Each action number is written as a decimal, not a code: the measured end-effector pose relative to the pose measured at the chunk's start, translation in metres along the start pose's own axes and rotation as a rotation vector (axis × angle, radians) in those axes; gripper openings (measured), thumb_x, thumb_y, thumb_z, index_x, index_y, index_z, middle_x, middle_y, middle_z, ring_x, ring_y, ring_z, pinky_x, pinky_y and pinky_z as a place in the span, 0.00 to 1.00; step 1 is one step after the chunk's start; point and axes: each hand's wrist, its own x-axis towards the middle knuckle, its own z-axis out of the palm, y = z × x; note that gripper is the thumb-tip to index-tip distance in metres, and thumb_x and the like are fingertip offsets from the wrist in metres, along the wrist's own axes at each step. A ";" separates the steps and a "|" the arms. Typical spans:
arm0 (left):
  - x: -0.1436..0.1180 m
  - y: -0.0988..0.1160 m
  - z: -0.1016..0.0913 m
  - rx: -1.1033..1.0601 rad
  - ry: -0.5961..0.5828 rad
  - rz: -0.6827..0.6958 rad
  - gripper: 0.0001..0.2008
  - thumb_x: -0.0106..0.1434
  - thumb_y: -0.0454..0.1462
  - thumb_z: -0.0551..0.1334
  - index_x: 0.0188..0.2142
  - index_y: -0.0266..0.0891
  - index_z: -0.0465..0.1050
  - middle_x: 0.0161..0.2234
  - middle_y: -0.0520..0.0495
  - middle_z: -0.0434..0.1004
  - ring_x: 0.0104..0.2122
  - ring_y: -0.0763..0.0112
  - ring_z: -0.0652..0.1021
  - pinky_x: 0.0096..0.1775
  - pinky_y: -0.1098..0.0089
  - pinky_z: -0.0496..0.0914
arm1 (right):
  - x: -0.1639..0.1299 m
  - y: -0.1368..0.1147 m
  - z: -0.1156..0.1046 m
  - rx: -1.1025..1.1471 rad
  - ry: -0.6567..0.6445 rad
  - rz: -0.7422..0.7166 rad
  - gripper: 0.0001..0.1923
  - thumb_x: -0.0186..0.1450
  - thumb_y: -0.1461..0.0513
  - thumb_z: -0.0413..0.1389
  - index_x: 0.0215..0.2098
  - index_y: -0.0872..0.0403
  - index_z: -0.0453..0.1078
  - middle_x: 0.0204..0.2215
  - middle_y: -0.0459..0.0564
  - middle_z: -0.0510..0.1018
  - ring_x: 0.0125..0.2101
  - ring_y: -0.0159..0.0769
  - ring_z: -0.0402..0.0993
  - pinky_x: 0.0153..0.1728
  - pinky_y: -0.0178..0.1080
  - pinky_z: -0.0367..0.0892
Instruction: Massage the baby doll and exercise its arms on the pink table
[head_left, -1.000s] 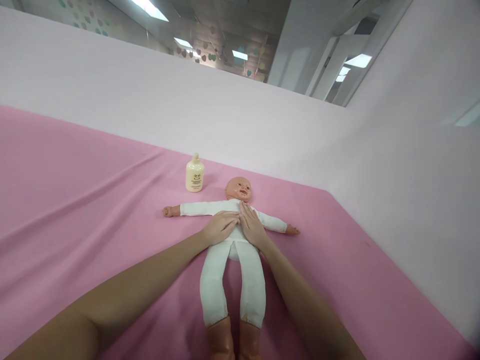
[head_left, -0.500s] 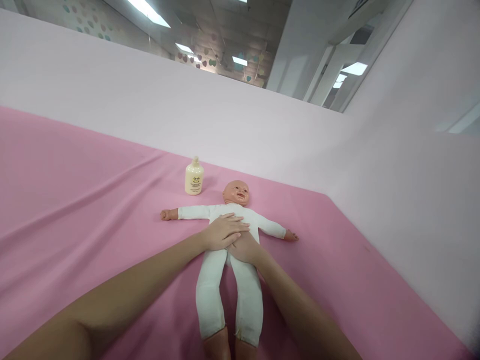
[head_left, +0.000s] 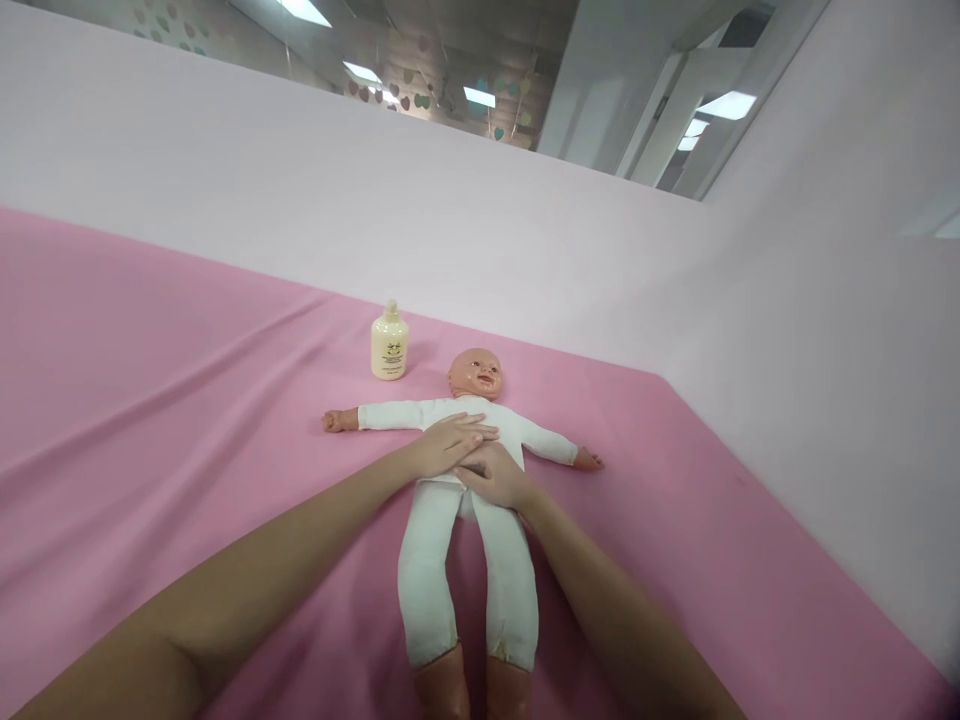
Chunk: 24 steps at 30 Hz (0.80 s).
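A baby doll (head_left: 508, 424) with a white cloth body lies on its back, arms spread and head away from me. My left hand (head_left: 448, 443) rests flat on its chest, fingers stretched out toward the right. Just below and to the right, my right hand (head_left: 493, 474) lies on the belly, its fingers partly covered by the left hand. Neither hand grasps anything. Beyond the doll's arm on the left stands an upright cream pump bottle (head_left: 389, 345) with dark print on its front.
Under the doll spreads a pink sheet (head_left: 187, 400) with folds on the left. A pale wall (head_left: 262, 190) rises behind it and another along the right. Above the back wall, a window or mirror (head_left: 450, 60) shows ceiling lights and hanging hearts.
My right hand has shifted slightly, its fingers now less extended under the left. Both hands remain on the doll's torso. The whole view has tilted a little downward.
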 end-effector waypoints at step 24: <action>-0.005 -0.038 0.005 0.341 0.216 -0.539 0.31 0.74 0.50 0.43 0.68 0.36 0.59 0.68 0.38 0.62 0.68 0.54 0.63 0.66 0.54 0.57 | -0.003 0.064 0.000 -0.176 0.398 0.582 0.36 0.70 0.43 0.46 0.69 0.54 0.57 0.70 0.59 0.58 0.72 0.52 0.44 0.70 0.58 0.43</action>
